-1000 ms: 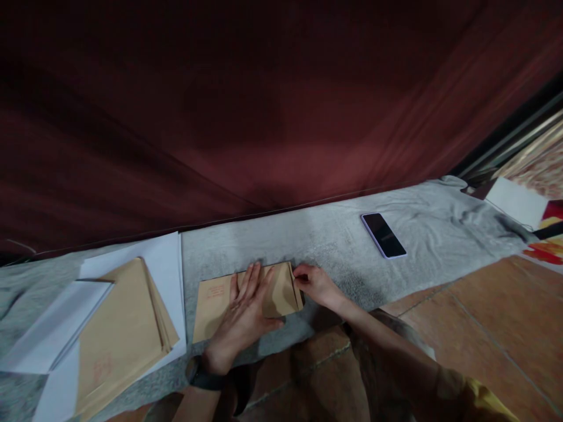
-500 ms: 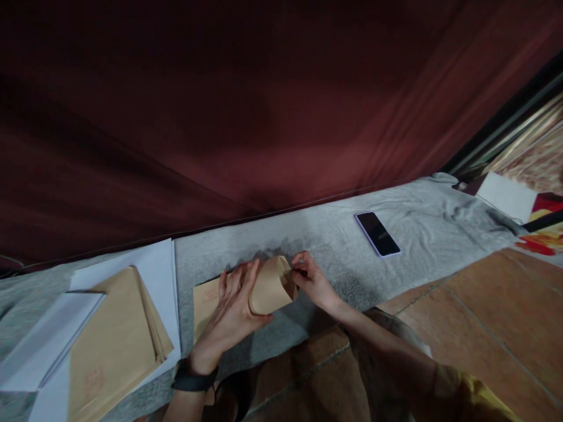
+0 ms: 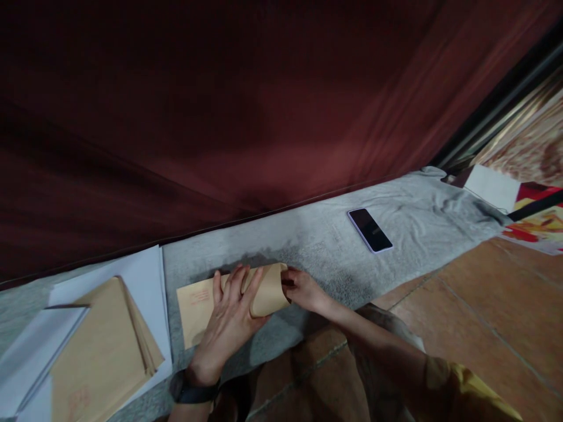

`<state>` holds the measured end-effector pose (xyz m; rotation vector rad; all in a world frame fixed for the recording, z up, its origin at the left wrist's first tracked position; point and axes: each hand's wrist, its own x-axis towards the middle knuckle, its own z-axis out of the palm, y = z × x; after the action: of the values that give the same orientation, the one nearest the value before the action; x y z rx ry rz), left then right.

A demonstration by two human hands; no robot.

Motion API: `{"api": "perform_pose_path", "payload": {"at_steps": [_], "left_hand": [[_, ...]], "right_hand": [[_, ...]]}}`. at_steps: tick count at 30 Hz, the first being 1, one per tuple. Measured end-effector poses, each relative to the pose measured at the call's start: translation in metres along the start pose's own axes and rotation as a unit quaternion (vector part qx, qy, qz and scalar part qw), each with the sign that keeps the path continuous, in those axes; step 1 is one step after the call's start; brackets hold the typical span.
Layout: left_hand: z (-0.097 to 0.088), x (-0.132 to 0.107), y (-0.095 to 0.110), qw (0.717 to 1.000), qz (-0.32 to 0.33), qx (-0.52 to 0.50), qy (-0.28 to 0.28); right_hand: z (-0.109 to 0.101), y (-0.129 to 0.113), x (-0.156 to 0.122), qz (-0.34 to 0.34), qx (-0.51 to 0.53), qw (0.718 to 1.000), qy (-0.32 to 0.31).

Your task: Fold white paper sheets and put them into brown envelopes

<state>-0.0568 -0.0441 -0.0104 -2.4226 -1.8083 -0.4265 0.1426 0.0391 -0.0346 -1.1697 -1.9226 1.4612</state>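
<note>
Your brown envelope [image 3: 270, 293] lies lengthwise on the grey cloth [image 3: 316, 234], between the paper pile on one side and the phone [image 3: 369, 230] on the other. Its open end faces your right; the mouth gapes in shadow, and you cannot tell from here what, if anything, is inside. The paper is plain tan, with small red print near the left end, flat there but bowed upward toward the mouth.

Your left hand [image 3: 231, 319] is spread wide, palm down across the envelope, thumb well apart at the near edge. Your right hand [image 3: 308, 290] is half curled at the mouth; its fingertips are hidden, so whether they grip anything cannot be told. To your left, more brown envelopes [image 3: 101, 351] rest on white sheets [image 3: 147, 305].
</note>
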Motion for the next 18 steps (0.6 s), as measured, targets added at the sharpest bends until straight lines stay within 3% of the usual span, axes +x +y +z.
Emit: {"api": "perform_pose_path", "payload": {"at_steps": [9,13,18], "left_hand": [[-0.008,-0.002,-0.009,0.999,-0.045,0.004,-0.019],[-0.016,-0.003,-0.013,0.998,-0.061,0.006,-0.004],[-0.02,-0.005,-0.015,0.995,-0.091,0.027,0.019]], "right_hand": [[0.001,0.002,0.006,0.025,0.077,0.996,0.047],[-0.02,0.001,0.008,0.047,0.138,0.988,0.048],[-0.054,-0.003,0.007,0.072,0.279,0.953,0.097]]}}
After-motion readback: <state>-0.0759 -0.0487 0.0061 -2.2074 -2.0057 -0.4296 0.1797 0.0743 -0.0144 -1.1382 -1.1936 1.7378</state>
